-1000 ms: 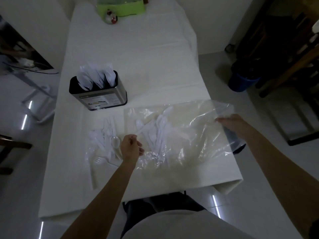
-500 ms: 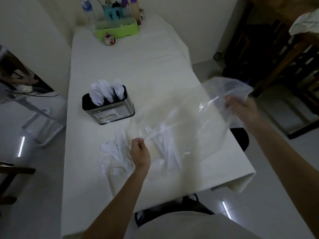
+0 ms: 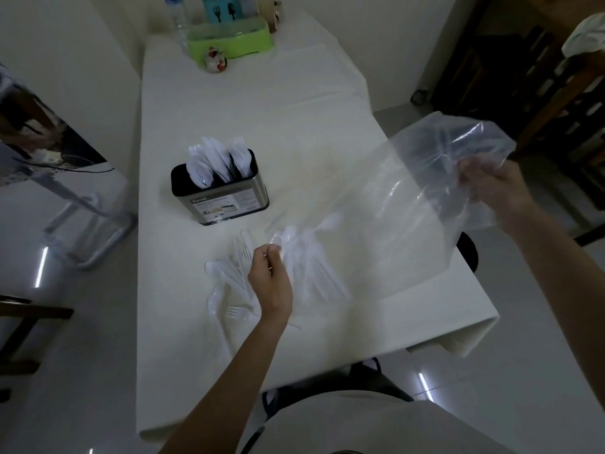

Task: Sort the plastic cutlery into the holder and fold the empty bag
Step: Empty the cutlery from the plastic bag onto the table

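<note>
Scene: We look down a white table [image 3: 245,103] where a person is emptying a clear plastic bag [image 3: 376,198] of disposable cutlery.
Left hand: The left hand [image 3: 270,280], at centre frame, has its fingers curled together in a pinch on the bag's low end, just above the table.
Right hand: The right hand [image 3: 491,188] is at the right edge of the frame, out past the table's side. Its fingers are clamped on a bunched fistful of the bag's other end.
Bag: It hangs as a slope, high at right and low at centre.
Cutlery: A white heap of loose cutlery [image 3: 235,276] lies on the table just left of the left hand. A second cluster [image 3: 311,257] shows through the plastic beside it, and we cannot tell whether it is still inside.
Holder: The steel holder [image 3: 219,191], to the upper left of the heap and apart from it, already stands part-filled with spoons and forks.
What changed: A second ago the bag lay nearly flat on the table. The right hand has since hauled its end up and away, while the left has kept its pinch.
What it means: We judge the tipping-out is nearly done, with sorting the heap and folding the bag yet to come.
Background: A green tray [image 3: 229,37] sits at the table's far end, at the top of the frame.
</note>
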`<state>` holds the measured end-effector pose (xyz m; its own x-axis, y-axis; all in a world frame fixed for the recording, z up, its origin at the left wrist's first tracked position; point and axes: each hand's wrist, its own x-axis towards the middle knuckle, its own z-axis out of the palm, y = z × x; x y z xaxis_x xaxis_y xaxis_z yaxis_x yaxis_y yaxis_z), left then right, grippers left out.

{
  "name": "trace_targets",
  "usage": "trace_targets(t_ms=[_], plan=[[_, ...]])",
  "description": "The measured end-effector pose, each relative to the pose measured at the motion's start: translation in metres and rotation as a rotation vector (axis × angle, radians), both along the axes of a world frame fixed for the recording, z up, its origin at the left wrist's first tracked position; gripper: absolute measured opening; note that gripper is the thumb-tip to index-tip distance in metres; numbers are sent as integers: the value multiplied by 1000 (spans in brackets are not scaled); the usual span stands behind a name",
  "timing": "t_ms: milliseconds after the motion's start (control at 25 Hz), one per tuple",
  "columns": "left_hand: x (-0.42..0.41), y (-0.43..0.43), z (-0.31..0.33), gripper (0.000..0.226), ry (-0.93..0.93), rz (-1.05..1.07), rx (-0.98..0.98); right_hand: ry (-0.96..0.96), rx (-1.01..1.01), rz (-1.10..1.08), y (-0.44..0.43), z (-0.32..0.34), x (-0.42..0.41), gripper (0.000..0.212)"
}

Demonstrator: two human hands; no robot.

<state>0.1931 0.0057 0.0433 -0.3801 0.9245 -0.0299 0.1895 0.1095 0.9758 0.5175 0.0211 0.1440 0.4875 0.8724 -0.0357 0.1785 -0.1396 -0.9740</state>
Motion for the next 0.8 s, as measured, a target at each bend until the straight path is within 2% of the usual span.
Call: trace_targets(t_ms=[200,240,280,360,440,560,680,800], plan=[[-5,10,-18,23,-61,-144,-89,-5,-47,-47,-7,-15,2,22],[-9,12,-28,24,1,-139,-116,-1,-54,-39,-8,-16,1,22],[-14,14,-39,27,156,-145,-138,-2,-54,-31,-10,-16,2,22],[-23,17,-60,33,617,-224,-173,2,-46,-23,-13,-15,3,23],[-26,21,-72,48,879,-352,-197,8,-44,-35,-15,-17,3,23],[-4,31,-69,80,965,-553,-305,3,-46,-66,-16,-20,6,24],[25,31,-69,91,975,-632,-305,-9,-73,-97,-16,-23,9,24],[39,27,-78,96,1160,-660,-352,-1,-92,-89,-20,-29,10,23]])
